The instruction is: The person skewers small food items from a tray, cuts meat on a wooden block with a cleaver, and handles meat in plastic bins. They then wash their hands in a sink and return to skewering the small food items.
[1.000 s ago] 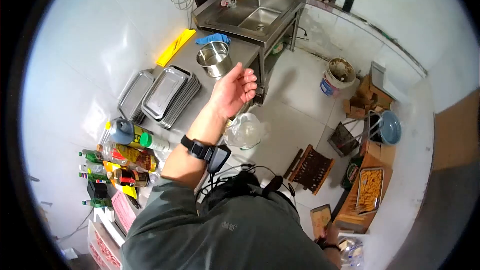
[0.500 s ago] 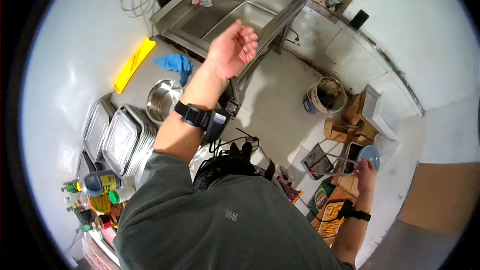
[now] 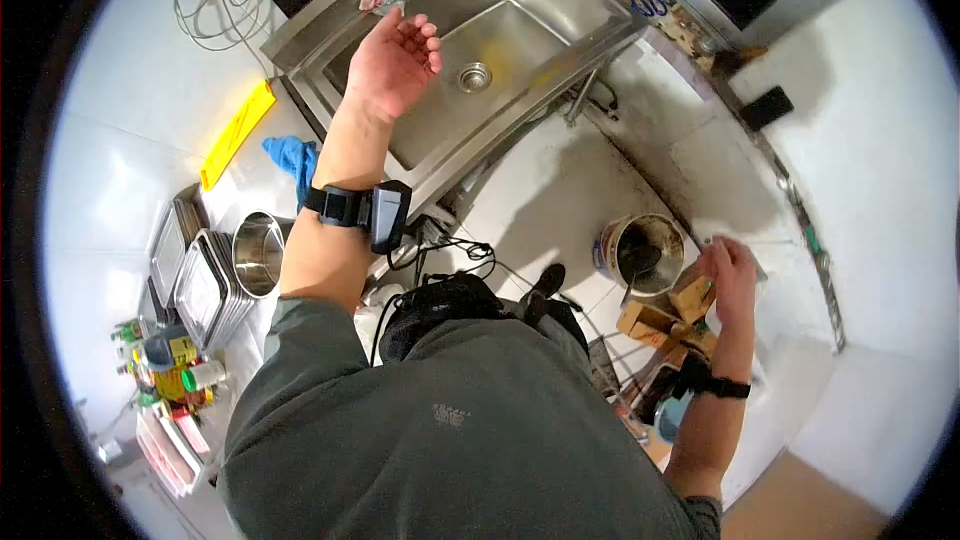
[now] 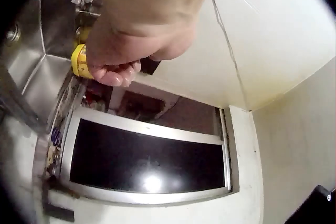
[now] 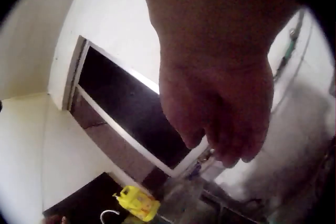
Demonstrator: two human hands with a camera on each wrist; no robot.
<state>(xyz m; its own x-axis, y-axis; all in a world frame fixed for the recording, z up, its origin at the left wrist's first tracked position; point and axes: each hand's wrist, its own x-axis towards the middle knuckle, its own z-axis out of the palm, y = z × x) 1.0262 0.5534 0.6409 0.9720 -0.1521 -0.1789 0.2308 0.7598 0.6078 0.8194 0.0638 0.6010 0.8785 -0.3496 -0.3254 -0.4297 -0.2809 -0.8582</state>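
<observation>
Palm up, my left hand [image 3: 395, 65] hovers over the steel sink [image 3: 560, 25] with fingers loosely curled and nothing in them. The left wrist view shows the same hand [image 4: 118, 58] overlapping a yellow container [image 4: 80, 62] behind it. On the other side, my right hand [image 3: 730, 280] hangs just right of a dirty bucket [image 3: 607, 250], which has a dark long-handled tool inside. Dim in the right wrist view, that hand [image 5: 220, 103] has its fingers pointing downward and grips nothing.
Left of the sink lie a blue cloth [image 3: 292, 155], a yellow bar [image 3: 237, 135], a steel pot [image 3: 258, 255], stacked metal trays [image 3: 205, 290] and several bottles. Cardboard pieces [image 3: 650, 325] sit below the bucket in view. Scissors [image 3: 648, 3] and a black phone-like slab [image 3: 767, 108] rest along the ledge.
The view has shifted toward the sink. My left hand has gone from beside the pot to above the basin. My right hand has left the metal handles near the blue basin and come beside the bucket.
</observation>
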